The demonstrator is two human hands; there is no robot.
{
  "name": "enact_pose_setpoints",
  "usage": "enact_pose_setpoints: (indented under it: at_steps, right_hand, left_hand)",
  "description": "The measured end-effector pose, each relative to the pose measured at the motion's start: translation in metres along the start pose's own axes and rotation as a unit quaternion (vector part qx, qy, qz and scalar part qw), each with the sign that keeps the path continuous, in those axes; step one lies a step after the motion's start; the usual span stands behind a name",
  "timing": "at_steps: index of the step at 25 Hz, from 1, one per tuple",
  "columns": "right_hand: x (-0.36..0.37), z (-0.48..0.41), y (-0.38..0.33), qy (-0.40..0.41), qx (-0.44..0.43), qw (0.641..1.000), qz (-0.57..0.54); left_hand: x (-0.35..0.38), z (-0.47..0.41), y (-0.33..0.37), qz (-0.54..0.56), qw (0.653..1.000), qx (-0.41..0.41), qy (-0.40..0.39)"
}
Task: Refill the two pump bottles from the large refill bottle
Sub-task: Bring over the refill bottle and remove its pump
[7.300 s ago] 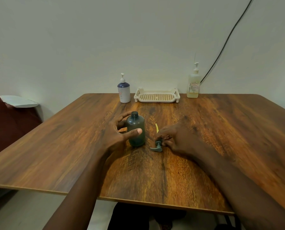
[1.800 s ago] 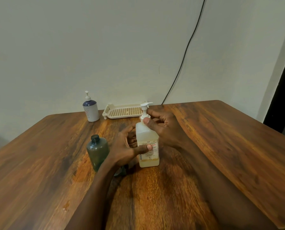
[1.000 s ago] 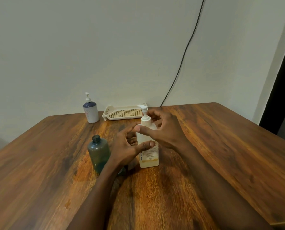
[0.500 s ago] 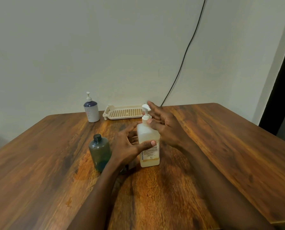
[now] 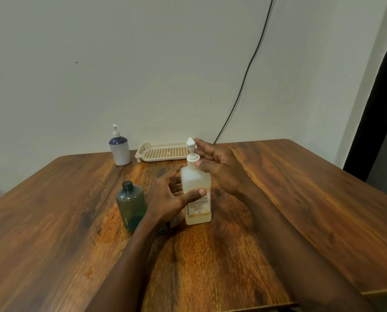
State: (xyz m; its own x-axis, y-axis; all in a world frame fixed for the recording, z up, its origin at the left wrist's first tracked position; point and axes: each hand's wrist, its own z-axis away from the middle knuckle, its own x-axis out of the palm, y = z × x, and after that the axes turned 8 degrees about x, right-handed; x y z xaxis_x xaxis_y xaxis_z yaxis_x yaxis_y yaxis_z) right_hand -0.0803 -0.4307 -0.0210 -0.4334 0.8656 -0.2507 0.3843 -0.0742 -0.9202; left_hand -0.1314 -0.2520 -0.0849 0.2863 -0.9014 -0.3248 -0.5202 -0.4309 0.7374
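Our left hand [image 5: 170, 199] grips the refill bottle [image 5: 196, 185]. Our right hand [image 5: 219, 167], fingers spread, touches its pump [image 5: 192, 157] and needs a pinch to unscrew it. The green bottle [image 5: 131, 206] waits at nine o'clock.

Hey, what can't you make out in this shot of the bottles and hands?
Head view:
clear bottle label: left hand thumb covers part, print too small.
tray right end: behind the pump and right hand.
dark item under the left wrist: mostly hidden.
white bottle label: too small.

Left hand [image 5: 167, 199] grips the refill bottle [image 5: 196, 179] (standing upright) — right hand [image 5: 222, 170], fingers spread, touches its pump [image 5: 192, 156]; uncapped green bottle [image 5: 131, 203] just beside.
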Motion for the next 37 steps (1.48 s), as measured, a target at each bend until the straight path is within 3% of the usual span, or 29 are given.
enact_pose_setpoints:
  at_steps: [2, 5, 8, 21, 31, 34, 37]
  right_hand:
    - [0.003, 0.000, 0.001, 0.032, -0.003, 0.999, 0.037]
    - [0.008, 0.002, -0.001, 0.172, -0.052, 0.969, 0.170]
    - [0.007, -0.001, -0.004, 0.179, -0.076, 0.963, 0.188]
    - [-0.013, 0.004, -0.037, 0.180, -0.134, 0.974, 0.029]
    - [-0.057, 0.019, -0.058, 0.324, -0.265, 0.905, -0.081]
    - [-0.063, 0.023, -0.042, 0.290, -0.238, 0.927, -0.008]
    - [-0.059, 0.029, -0.002, 0.194, -0.170, 0.958, 0.126]
  left_hand:
    - [0.001, 0.000, -0.002, -0.003, 1.000, -0.005, 0.005]
    - [0.001, 0.001, -0.002, -0.020, 1.000, -0.014, 0.008]
    - [0.000, 0.001, -0.001, -0.023, 1.000, -0.013, 0.003]
    - [-0.002, 0.001, 0.003, -0.008, 0.999, -0.033, -0.015]
    - [-0.001, 0.007, 0.011, -0.007, 0.999, -0.033, -0.012]
    - [0.000, 0.008, 0.011, -0.012, 0.999, -0.036, -0.008]
    - [-0.001, 0.009, 0.009, -0.030, 0.999, -0.038, -0.010]
